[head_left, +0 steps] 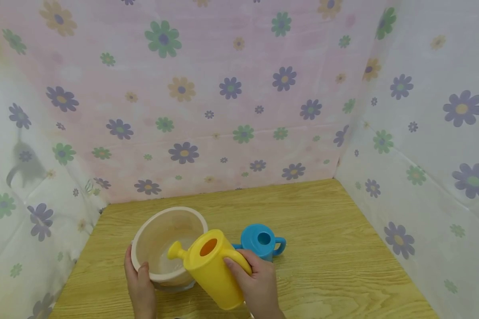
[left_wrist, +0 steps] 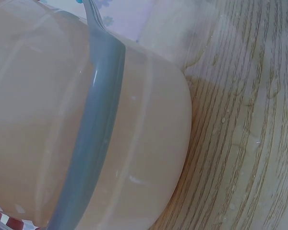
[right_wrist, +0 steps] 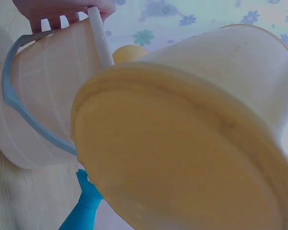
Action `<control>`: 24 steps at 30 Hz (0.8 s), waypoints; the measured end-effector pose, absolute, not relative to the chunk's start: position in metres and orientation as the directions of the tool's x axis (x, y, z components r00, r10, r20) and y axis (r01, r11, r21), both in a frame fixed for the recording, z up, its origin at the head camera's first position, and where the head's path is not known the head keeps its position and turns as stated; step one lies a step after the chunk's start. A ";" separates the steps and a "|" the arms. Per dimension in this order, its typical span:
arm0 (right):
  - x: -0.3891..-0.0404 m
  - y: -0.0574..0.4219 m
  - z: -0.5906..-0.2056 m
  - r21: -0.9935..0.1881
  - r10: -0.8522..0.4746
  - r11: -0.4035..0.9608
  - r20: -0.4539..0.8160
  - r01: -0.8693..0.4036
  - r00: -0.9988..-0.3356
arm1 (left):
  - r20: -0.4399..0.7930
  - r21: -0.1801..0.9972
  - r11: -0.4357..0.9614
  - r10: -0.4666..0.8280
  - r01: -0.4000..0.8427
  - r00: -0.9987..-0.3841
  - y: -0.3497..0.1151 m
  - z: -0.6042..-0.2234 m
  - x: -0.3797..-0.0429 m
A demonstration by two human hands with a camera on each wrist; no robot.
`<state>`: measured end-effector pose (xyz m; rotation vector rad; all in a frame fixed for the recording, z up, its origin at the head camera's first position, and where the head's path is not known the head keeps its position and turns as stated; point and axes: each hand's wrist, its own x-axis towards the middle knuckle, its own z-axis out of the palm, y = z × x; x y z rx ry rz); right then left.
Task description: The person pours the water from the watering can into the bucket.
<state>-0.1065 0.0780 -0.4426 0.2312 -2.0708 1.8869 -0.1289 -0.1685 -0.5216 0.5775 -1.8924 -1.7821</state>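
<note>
My left hand [head_left: 141, 283] grips the near-left rim of a beige bucket [head_left: 153, 241], thumb over the edge and fingers along the outer wall. The bucket's grey-blue handle [left_wrist: 96, 124] hangs down its side. By its handle, my right hand [head_left: 259, 283] holds a yellow watering can [head_left: 215, 277], tilted so its spout [head_left: 177, 250] reaches over the bucket's opening. In the right wrist view the can's round base [right_wrist: 182, 153] covers much of the scene. Behind the right hand stands a blue watering can [head_left: 252, 239], partly hidden.
Water drops [left_wrist: 252, 141] lie on the wood-grain table [head_left: 327, 248] near the bucket. Flower-printed sheets [head_left: 207, 133] close off the back and both sides. A red-and-white patterned thing [left_wrist: 12, 222] shows at the left wrist view's lower corner.
</note>
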 end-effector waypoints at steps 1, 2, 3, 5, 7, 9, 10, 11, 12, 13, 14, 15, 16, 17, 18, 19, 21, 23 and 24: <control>-0.107 0.078 -0.442 -0.934 0.100 0.110 0.351 -0.340 -0.931 | 0.055 0.998 0.064 -0.598 0.020 -0.799 -0.169 -0.522 -0.129; -0.107 0.077 -0.442 -0.932 0.097 0.110 0.355 -0.344 -0.930 | 0.055 0.998 0.063 -0.598 0.022 -0.800 -0.169 -0.522 -0.129; -0.107 0.077 -0.442 -0.932 0.097 0.110 0.355 -0.345 -0.930 | 0.057 0.998 0.061 -0.598 0.026 -0.800 -0.169 -0.522 -0.129; -0.107 0.076 -0.440 -0.937 0.097 0.116 0.342 -0.331 -0.935 | 0.060 0.998 0.060 -0.596 0.030 -0.801 -0.169 -0.522 -0.130; -0.108 0.075 -0.439 -0.942 0.096 0.121 0.326 -0.314 -0.941 | 0.069 0.997 0.063 -0.596 0.040 -0.800 -0.169 -0.522 -0.130; -0.109 0.075 -0.437 -0.949 0.097 0.130 0.302 -0.288 -0.949 | 0.078 0.997 0.063 -0.595 0.050 -0.800 -0.169 -0.522 -0.130; -0.109 0.074 -0.437 -0.951 0.095 0.134 0.293 -0.280 -0.951 | 0.080 0.997 0.064 -0.594 0.052 -0.800 -0.169 -0.523 -0.131; -0.110 0.074 -0.436 -0.951 0.092 0.142 0.290 -0.276 -0.953 | 0.081 0.997 0.064 -0.595 0.053 -0.800 -0.169 -0.523 -0.131; -0.110 0.073 -0.435 -0.950 0.089 0.144 0.292 -0.278 -0.952 | 0.082 0.996 0.064 -0.595 0.055 -0.800 -0.170 -0.524 -0.131; -0.111 0.073 -0.435 -0.948 0.086 0.143 0.298 -0.284 -0.951 | 0.079 0.997 0.064 -0.595 0.051 -0.800 -0.170 -0.524 -0.131; -0.111 0.072 -0.434 -0.946 0.084 0.145 0.305 -0.291 -0.949 | 0.075 0.997 0.066 -0.596 0.045 -0.800 -0.170 -0.524 -0.131; -0.112 0.072 -0.434 -0.941 0.080 0.147 0.319 -0.305 -0.944 | 0.074 0.997 0.066 -0.595 0.042 -0.800 -0.171 -0.524 -0.130; -0.113 0.071 -0.433 -0.935 0.078 0.149 0.335 -0.322 -0.939 | 0.074 0.997 0.067 -0.593 0.042 -0.801 -0.171 -0.524 -0.131; -0.114 0.071 -0.432 -0.929 0.076 0.156 0.350 -0.335 -0.934 | 0.075 0.997 0.069 -0.592 0.042 -0.802 -0.171 -0.523 -0.131; -0.114 0.070 -0.432 -0.924 0.071 0.159 0.362 -0.348 -0.930 | 0.076 0.997 0.070 -0.590 0.043 -0.803 -0.171 -0.523 -0.131; -0.115 0.070 -0.431 -0.922 0.066 0.161 0.367 -0.353 -0.928 | 0.077 0.997 0.071 -0.589 0.043 -0.804 -0.171 -0.523 -0.131; -0.117 0.069 -0.430 -0.916 0.045 0.173 0.375 -0.362 -0.926 | 0.080 0.996 0.069 -0.587 0.048 -0.806 -0.171 -0.523 -0.131; -0.119 0.068 -0.430 -0.914 0.027 0.178 0.376 -0.365 -0.926 | 0.077 0.997 0.066 -0.588 0.047 -0.806 -0.171 -0.523 -0.131; -0.120 0.068 -0.429 -0.913 0.022 0.179 0.376 -0.367 -0.926 | 0.075 0.997 0.064 -0.588 0.047 -0.805 -0.171 -0.524 -0.131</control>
